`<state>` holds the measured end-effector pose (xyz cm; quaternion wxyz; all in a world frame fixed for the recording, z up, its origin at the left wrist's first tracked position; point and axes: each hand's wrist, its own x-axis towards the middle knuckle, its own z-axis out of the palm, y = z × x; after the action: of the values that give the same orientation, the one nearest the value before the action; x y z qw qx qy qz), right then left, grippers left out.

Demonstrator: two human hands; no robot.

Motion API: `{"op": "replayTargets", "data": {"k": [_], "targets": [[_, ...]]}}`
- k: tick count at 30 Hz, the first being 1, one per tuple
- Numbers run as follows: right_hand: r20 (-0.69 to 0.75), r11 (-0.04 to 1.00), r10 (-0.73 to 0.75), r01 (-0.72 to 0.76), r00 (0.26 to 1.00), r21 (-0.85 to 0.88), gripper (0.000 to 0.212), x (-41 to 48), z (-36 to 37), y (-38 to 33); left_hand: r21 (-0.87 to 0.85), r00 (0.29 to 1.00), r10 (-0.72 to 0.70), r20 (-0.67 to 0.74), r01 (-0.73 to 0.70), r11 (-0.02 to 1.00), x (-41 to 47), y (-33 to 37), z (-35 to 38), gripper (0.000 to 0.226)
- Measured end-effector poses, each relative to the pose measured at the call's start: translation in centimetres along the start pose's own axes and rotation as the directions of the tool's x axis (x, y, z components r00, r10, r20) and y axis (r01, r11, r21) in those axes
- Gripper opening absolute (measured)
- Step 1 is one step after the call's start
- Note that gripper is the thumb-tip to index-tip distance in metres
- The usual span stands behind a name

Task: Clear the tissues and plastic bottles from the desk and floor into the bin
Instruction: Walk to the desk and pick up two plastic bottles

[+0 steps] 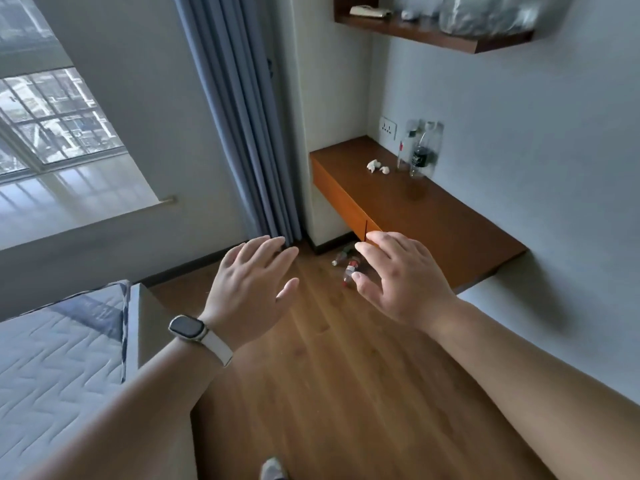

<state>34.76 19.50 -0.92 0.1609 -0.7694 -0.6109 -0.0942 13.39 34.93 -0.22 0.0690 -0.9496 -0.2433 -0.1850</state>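
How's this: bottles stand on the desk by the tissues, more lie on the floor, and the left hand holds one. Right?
No: the head view shows the left hand open and empty. The desk bottles, tissues and floor bottles are as you say.

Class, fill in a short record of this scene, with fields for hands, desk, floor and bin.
left hand: open, fingers spread, holds nothing; watch on wrist
right hand: open, holds nothing
desk: crumpled tissues beside upright bottles by the wall
floor: lying bottles below the desk's front edge
bin: not in view
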Motion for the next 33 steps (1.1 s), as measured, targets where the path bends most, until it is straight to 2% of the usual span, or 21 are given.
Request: {"op": "replayTargets", "data": {"k": [8,13,17,21,26,33], "targets": [[0.058,0.994,0.077,-0.072,0.995,-0.077,0.051,6.8,2.9,1.9,-0.093,0.999,0.049,-0.019,-0.051,0.994,6.8,-5.5,5.2,0.048],[0.075,0.983,0.137,-0.126,0.988,-0.133,0.051,14.6,5.2,1.6,-0.127,0.992,0.091,-0.083,-0.101,0.987,12.5,-11.8,8.3,0.044],[0.11,0.973,0.146,-0.123,0.983,-0.196,0.053,21.6,6.9,0.8,-0.142,0.99,0.12,-0.075,-0.13,0.981,17.3,-17.1,10.4,0.043],[0.08,0.958,0.21,-0.188,0.974,-0.218,0.052,25.8,8.1,0.4,-0.168,0.975,0.201,-0.097,-0.215,0.962,21.2,-21.0,12.7,0.042],[0.114,0.939,0.283,-0.25,0.952,-0.237,0.054,27.7,9.4,1.6,-0.211,0.971,0.23,-0.067,-0.239,0.948,24.9,-22.9,14.2,0.04],[0.077,0.908,0.36,-0.33,0.93,-0.259,0.052,30.1,10.3,5.7,-0.249,0.954,0.298,-0.022,-0.294,0.923,31.0,-22.9,17.4,0.043]]}}
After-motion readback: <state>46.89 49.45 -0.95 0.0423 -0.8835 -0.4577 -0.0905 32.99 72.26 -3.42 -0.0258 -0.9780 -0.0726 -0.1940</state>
